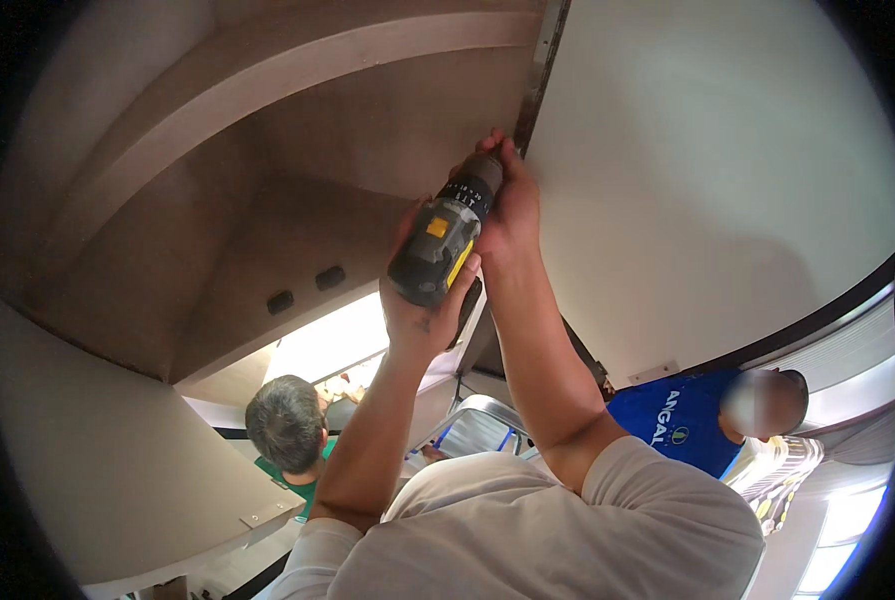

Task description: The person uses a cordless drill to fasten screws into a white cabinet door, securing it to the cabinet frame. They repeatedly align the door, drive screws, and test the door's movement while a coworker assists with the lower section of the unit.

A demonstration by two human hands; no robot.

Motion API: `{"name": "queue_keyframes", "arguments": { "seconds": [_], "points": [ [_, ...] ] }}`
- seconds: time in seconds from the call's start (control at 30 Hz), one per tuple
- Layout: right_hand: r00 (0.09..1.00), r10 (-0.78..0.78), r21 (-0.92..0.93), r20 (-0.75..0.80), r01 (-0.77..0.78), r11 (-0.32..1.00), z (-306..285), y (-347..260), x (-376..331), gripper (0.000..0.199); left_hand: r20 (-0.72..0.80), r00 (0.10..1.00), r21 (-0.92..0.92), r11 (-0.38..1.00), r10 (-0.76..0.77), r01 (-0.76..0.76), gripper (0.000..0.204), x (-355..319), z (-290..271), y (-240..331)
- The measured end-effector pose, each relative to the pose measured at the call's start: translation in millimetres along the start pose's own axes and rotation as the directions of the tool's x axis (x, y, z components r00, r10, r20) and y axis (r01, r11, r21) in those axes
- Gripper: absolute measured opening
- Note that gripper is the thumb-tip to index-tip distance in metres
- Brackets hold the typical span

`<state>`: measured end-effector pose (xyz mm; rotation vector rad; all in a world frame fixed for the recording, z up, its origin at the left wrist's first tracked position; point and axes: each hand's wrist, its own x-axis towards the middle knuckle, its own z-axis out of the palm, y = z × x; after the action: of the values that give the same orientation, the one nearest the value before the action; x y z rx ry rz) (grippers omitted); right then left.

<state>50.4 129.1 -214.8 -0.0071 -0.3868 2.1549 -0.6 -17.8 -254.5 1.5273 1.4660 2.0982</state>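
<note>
Pale sleeve (607, 520) nearest; two bystanders below; cabinet door (707, 180) beside drill (445, 235).

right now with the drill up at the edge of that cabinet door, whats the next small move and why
Probably squeeze the trigger while pressing steadily. The drill has its nose at the metal strip along the door edge, the left hand grips the handle and the right hand steadies the chuck.

The drill (437, 245) you hold is dark grey and black with yellow patches. Your sleeves (567, 530) are off-white. The cabinet interior (267, 200) is pale brown, its door (707, 180) off-white. One person nearby wears a blue shirt (672, 425), another green.
</note>
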Motion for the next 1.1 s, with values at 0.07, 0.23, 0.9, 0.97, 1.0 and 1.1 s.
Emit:
{"name": "queue_keyframes", "arguments": {
  "seconds": [0.07, 0.23, 0.9, 0.97, 1.0, 1.1],
  "points": [
    [1.0, -0.025, 0.014, -0.014, 0.026, 1.0, -2.7, -0.9, 5.5, 0.019, -0.015, 0.999, -0.017, 0.999, 0.04, -0.04, 0.069, 4.4, 2.8, 1.1],
    [0.993, -0.083, -0.025, -0.087, 0.081, 0.996, -2.9, -4.8, 13.8, 0.017, 0.028, 0.997, 0.077, 0.994, 0.076, -0.078, 0.07, 12.8, 4.3, 4.8],
    [0.985, -0.17, 0.015, -0.026, 0.17, 0.985, 15.7, -26.4, 18.1, 0.016, 0.096, 0.995, 0.164, 0.985, 0.032, -0.047, 0.075, 44.1, 17.7, 25.0],
    [0.982, -0.185, 0.03, -0.03, 0.186, 0.982, 17.3, -24.3, 16.6, 0.017, 0.094, 0.994, 0.18, 0.981, 0.058, -0.074, 0.075, 44.0, 16.5, 24.4],
    [0.981, -0.191, 0.042, -0.033, 0.192, 0.98, 18.0, -25.6, 16.9, 0.017, 0.093, 0.993, 0.193, 0.977, 0.071, -0.088, 0.075, 44.9, 18.0, 24.9],
    [0.977, -0.208, -0.056, -0.041, 0.206, 0.977, 6.3, -26.9, 21.5, 0.02, 0.091, 0.995, 0.245, 0.968, 0.033, -0.054, 0.074, 44.7, 19.6, 31.2]
  ]
}}
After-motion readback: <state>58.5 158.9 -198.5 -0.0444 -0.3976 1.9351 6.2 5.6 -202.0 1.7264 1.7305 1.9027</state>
